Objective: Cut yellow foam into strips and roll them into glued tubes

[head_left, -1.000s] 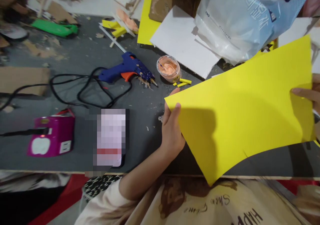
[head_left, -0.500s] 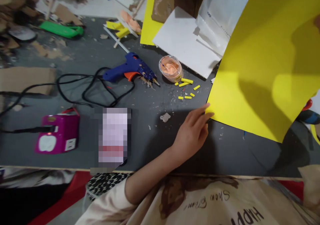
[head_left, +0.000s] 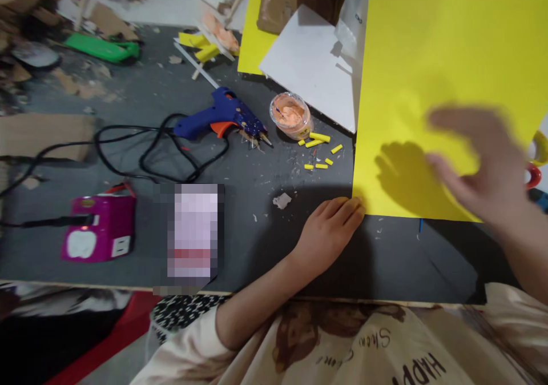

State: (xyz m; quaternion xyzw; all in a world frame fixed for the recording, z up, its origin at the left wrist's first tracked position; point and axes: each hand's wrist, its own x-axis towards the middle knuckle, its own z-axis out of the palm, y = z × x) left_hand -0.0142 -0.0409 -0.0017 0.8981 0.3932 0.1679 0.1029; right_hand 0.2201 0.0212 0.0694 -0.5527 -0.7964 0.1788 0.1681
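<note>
The yellow sheet (head_left: 428, 59) lies flat on the table (head_left: 257, 248) and fills the upper right of the frame. Half a second ago it stood tilted and raised, with its right side lifted. Its lower edge now runs parallel to the near table edge.

The left hand (head_left: 329, 233) rests palm down at lower centre, fingers together and loosely extended, gripping nothing. Its fingertips touch the sheet's lower left corner, as before.

The right hand (head_left: 483, 168), earlier behind the sheet, is now over its right part. It is blurred, open with fingers spread, and holds nothing; contact with the sheet cannot be told.

The glue gun (head_left: 222, 116), jar (head_left: 290, 115) and yellow bits (head_left: 319, 145), left of the sheet, are unchanged.
</note>
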